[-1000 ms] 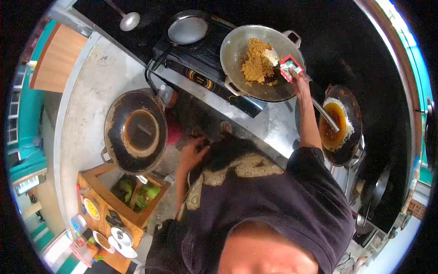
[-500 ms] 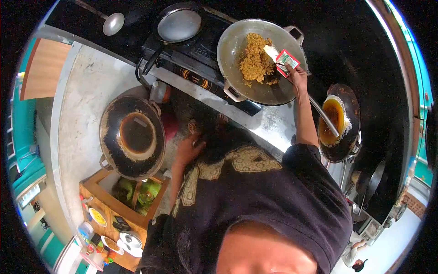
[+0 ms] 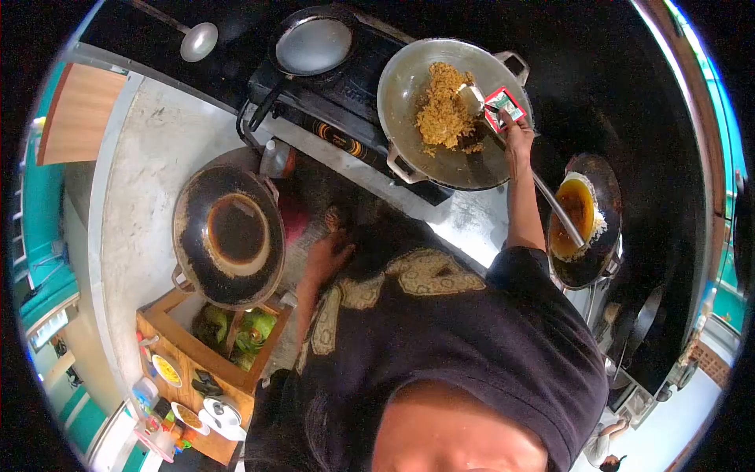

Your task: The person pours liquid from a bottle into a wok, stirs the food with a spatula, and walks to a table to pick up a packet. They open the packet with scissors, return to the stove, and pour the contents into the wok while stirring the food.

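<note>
Upper right, the right hand pinches the packet between closed fingers — best low over the rice. Left hand half-curled, apparently empty.

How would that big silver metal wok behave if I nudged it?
The big silver metal wok looks rigid and probably heavy, being wide and loaded with brown grainy food. Its rounded sides suggest it might rock, and that loose heap could shift.

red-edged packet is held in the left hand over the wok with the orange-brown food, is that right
Not quite: the head view shows the red-edged packet in the right hand, not the left. It is indeed over the wok with the orange-brown food.
</note>
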{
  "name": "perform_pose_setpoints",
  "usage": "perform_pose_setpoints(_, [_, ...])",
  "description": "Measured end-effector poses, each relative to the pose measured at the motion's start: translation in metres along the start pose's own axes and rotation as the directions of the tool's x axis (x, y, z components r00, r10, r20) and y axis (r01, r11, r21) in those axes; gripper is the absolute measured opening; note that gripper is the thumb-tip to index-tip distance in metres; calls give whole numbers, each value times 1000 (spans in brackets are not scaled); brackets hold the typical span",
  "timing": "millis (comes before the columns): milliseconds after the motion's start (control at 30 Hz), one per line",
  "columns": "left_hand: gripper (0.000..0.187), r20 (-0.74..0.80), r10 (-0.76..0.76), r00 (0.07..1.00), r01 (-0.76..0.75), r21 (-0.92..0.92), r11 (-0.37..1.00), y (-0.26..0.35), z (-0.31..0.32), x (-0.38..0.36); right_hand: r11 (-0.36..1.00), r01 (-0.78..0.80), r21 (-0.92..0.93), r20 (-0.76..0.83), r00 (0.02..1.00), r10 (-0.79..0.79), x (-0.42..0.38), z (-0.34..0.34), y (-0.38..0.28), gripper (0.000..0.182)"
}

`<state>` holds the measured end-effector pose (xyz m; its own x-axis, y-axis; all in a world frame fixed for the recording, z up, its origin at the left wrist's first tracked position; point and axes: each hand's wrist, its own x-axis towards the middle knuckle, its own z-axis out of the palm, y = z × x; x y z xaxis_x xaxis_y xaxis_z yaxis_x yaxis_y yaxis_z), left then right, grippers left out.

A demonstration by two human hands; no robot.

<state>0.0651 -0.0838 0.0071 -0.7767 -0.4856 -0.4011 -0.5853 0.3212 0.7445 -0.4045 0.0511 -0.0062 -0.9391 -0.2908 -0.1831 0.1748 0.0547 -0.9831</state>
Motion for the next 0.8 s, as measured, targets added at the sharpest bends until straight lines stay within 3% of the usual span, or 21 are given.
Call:
perform_pose_setpoints(400, [45,12,-52,999,52,33,998,10,3,-4,983,45,-178,-22,999,-50,-2,-13,2,9])
perform_pose_setpoints(800, [45,-55,-8,998,9,13,1000,2,14,-8,985,96,-146,-23,995,-101,15,18,-14,13])
